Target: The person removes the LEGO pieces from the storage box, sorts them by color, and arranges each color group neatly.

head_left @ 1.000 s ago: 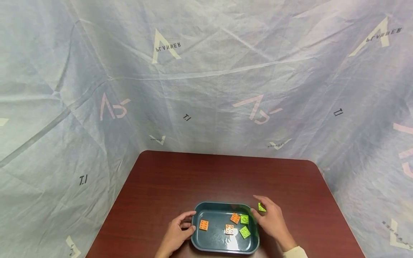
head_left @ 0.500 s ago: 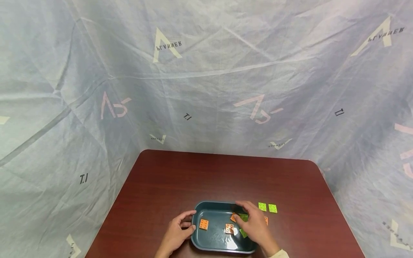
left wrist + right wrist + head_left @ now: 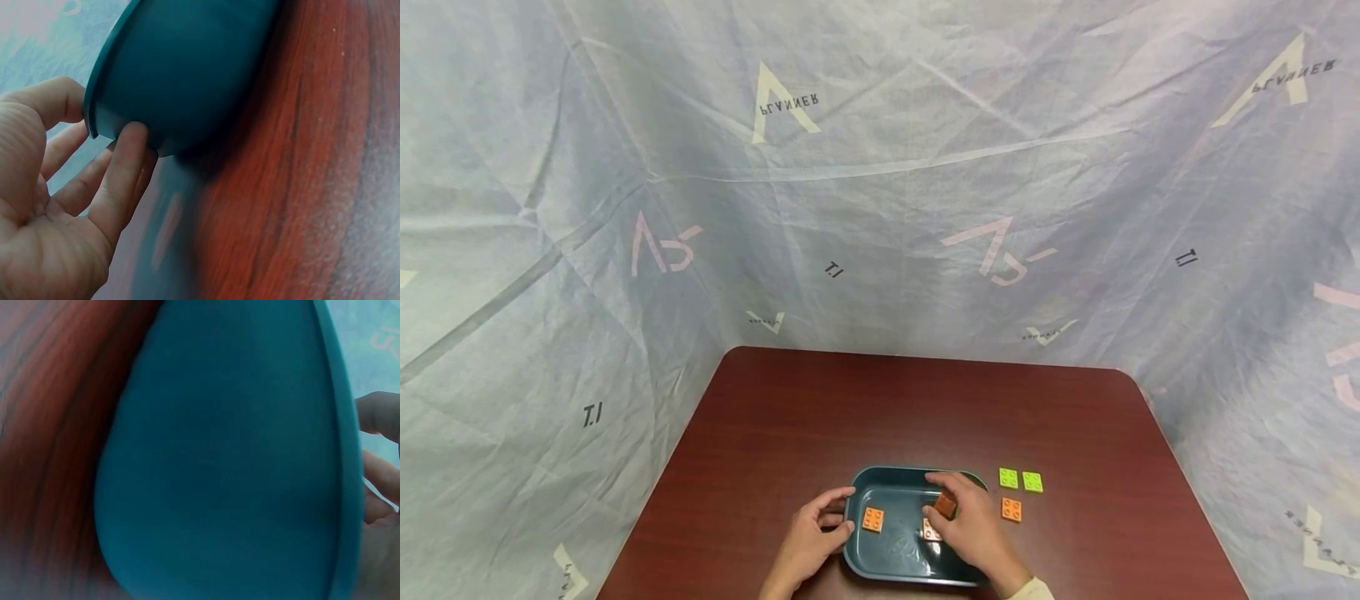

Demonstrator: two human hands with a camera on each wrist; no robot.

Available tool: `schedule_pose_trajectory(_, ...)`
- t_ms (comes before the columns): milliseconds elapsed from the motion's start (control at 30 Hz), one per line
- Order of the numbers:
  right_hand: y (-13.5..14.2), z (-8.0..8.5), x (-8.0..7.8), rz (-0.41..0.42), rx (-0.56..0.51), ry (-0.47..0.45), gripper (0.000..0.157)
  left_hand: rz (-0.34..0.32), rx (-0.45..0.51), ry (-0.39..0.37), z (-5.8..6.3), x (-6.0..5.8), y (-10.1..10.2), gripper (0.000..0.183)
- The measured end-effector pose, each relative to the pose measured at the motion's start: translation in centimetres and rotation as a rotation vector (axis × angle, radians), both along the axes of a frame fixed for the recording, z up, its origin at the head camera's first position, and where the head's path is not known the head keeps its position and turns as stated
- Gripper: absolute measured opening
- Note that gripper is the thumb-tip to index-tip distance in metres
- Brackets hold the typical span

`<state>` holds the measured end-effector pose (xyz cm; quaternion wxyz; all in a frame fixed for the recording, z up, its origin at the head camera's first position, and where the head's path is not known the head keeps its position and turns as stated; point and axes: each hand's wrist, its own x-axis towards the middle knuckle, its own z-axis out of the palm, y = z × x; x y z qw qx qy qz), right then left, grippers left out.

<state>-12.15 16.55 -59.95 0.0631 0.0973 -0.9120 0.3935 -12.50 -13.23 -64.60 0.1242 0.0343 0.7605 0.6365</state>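
My left hand holds the left end of the dark teal tray. In the left wrist view one finger presses the tray's outer wall and the thumb is at the rim. My right hand reaches into the right part of the tray, thumb and forefinger apart over an orange building brick. A pale orange brick lies partly under the thumb. Another orange brick lies at the tray's left. The hand mostly hides the green bricks. In the right wrist view the tray's wall covers most of the fingers.
Right of the tray, two lime-green bricks lie side by side on the brown table, with an orange brick in front of them. Grey printed sheeting hangs around the table's back and sides.
My right hand has moved left from beside the tray to over its bricks, uncovering the green and orange bricks on the table. The left hand stays at the tray's left end.
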Motion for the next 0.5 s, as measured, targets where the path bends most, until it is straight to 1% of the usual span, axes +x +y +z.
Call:
schedule_pose_trajectory(100,-0.5,-0.4,-0.1,0.068,-0.071,-0.063,0.048,0.001,-0.001,0.000,0.1,0.0,0.0,0.050)
schedule_pose_trajectory(167,-0.9,-0.7,-0.2,0.104,-0.118,-0.073,0.047,0.003,0.003,0.001,0.1,0.0,0.0,0.050)
schedule_pose_trajectory(233,-1.3,-1.1,-0.4,0.127,-0.138,-0.064,0.046,0.006,0.011,0.003,0.1,0.0,0.1,0.050)
schedule_pose_trajectory(333,-1.8,-1.5,-0.6,0.148,-0.139,-0.058,0.045,0.005,0.013,0.009,0.2,0.0,0.1,0.050)
schedule_pose_trajectory(500,-2.6,-2.2,-0.7,0.169,-0.109,-0.115,0.045,-0.002,0.014,0.005,0.1,0.1,0.0,0.050)
